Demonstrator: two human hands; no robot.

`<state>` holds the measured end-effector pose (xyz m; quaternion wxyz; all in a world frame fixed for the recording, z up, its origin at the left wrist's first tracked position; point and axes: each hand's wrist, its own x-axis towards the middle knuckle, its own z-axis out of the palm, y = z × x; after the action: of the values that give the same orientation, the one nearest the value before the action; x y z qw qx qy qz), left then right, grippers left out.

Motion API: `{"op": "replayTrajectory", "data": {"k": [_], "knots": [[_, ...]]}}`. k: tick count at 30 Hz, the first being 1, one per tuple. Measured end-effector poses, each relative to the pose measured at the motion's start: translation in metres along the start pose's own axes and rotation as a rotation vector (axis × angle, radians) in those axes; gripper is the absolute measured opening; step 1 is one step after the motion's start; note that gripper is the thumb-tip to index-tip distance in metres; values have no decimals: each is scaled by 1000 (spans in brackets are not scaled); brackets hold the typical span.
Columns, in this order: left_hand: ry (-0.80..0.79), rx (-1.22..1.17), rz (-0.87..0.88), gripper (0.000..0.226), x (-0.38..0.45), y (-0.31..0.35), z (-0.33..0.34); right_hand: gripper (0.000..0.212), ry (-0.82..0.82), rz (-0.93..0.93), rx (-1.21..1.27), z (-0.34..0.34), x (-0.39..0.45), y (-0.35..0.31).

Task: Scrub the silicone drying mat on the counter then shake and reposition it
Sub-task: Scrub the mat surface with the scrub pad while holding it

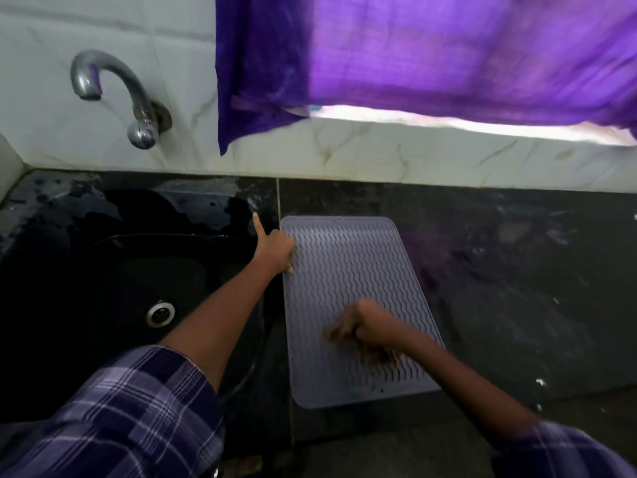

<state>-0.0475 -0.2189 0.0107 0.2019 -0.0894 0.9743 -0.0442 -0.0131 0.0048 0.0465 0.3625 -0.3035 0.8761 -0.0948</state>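
Note:
A grey silicone drying mat [348, 270] with wavy ridges lies flat on the dark counter [517, 270], just right of the sink. My left hand [275, 250] pinches the mat's left edge near the far corner, the index finger sticking out toward the sink. My right hand [365, 331] is blurred with motion over the mat's near half, fingers curled down against the ridges. A dark smear shows under the right hand; whether it holds a scrubber I cannot tell.
A black sink [120, 288] with a metal drain [160, 313] fills the left. A chrome tap [113, 94] juts from the white tiled wall. A purple curtain [431, 50] hangs over the window above the counter. White specks dot the counter at the right.

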Motion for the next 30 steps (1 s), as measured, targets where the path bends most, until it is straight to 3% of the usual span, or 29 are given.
{"op": "replayTrajectory", "data": {"k": [3, 6, 10, 16, 19, 23, 24, 26, 28, 30], "knots": [[-11, 30, -46, 63, 22, -4, -8, 23, 197, 83, 120, -57, 61, -11], [-51, 64, -26, 96, 45, -7, -14, 18, 400, 68, -50, -94, 134, -15], [-79, 64, -30, 92, 69, -9, -9, 25, 617, -33, -343, -100, 210, -14], [-105, 103, -26, 100, 73, -15, -9, 27, 489, 48, -386, -90, 216, -14], [-114, 110, -18, 98, 73, -13, -11, 36, 283, 50, -396, -61, 169, -10], [-119, 91, -25, 89, 69, -9, -15, 25, -32, 49, -329, -65, 143, -16], [-117, 89, -27, 91, 68, -8, -14, 23, -16, 59, -267, -79, 153, -19], [-105, 88, -46, 94, 69, -9, -10, 19, 181, 42, -218, -107, 185, -25], [-99, 78, -55, 97, 70, -11, -8, 19, 382, 3, -285, -117, 210, -31], [-91, 76, -54, 98, 71, -12, -8, 23, 466, 7, -399, -104, 219, -30]]}}
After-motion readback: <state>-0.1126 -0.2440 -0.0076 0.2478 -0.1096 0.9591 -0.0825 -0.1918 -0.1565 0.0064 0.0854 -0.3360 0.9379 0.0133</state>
